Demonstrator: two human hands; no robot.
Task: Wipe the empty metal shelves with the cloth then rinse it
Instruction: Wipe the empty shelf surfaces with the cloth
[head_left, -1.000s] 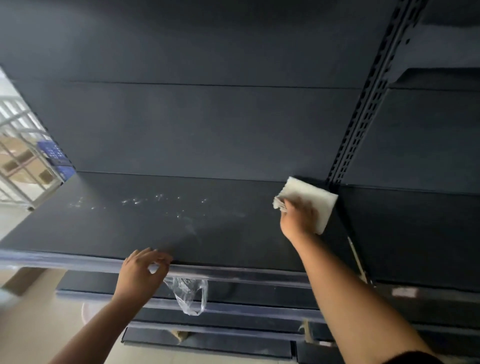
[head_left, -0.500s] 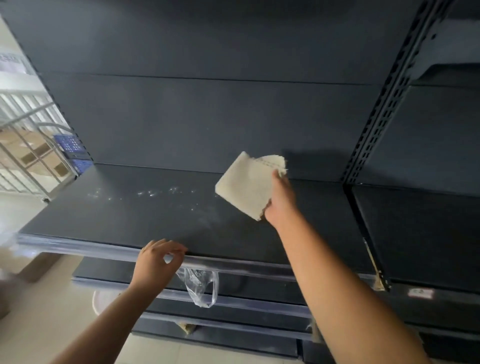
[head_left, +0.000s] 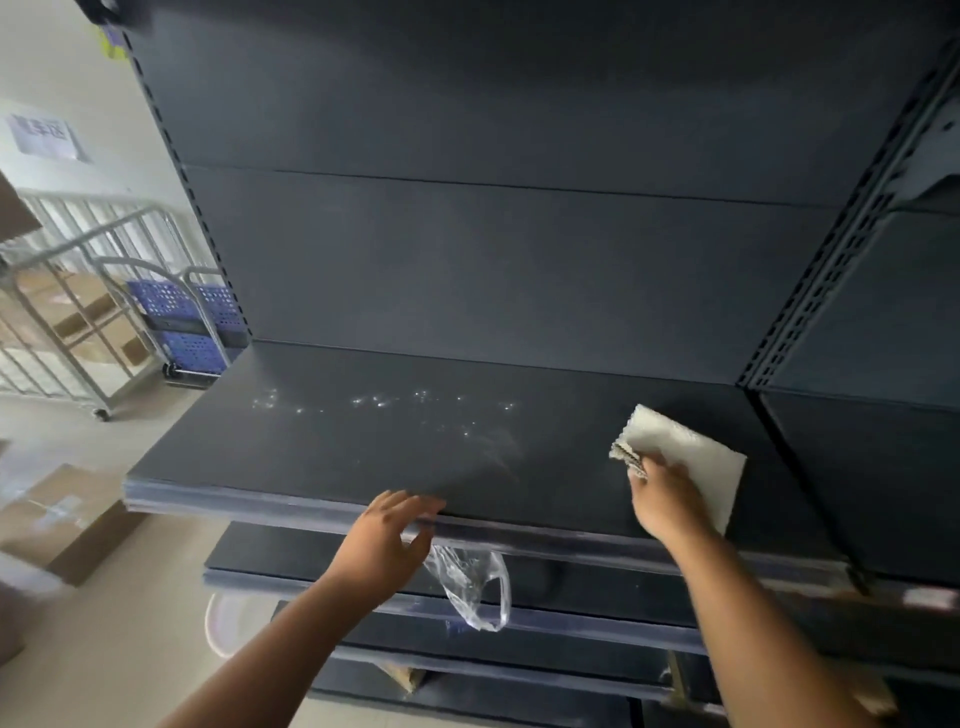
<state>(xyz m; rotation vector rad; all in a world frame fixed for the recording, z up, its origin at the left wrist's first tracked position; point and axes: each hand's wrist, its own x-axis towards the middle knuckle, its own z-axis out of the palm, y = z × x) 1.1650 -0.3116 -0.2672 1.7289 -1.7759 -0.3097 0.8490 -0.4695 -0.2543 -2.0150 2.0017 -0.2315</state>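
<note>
Pressing the cloth (head_left: 691, 457) flat on the shelf (head_left: 363, 447) to wipe, right hand (head_left: 662, 493) fingers pinch its left edge; left hand (head_left: 384, 545), fingers spread, steadies the near lip.

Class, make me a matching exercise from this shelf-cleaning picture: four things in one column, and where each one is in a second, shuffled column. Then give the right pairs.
Things:
1. cloth
2. clear plastic bag
3. blue crate
4. white smears

Places:
A. hanging below the shelf's front edge
B. on the floor, left of the shelving
C. under the right hand, on the shelf
D. across the middle of the shelf top

Pairs: 1-C, 2-A, 3-B, 4-D
</note>
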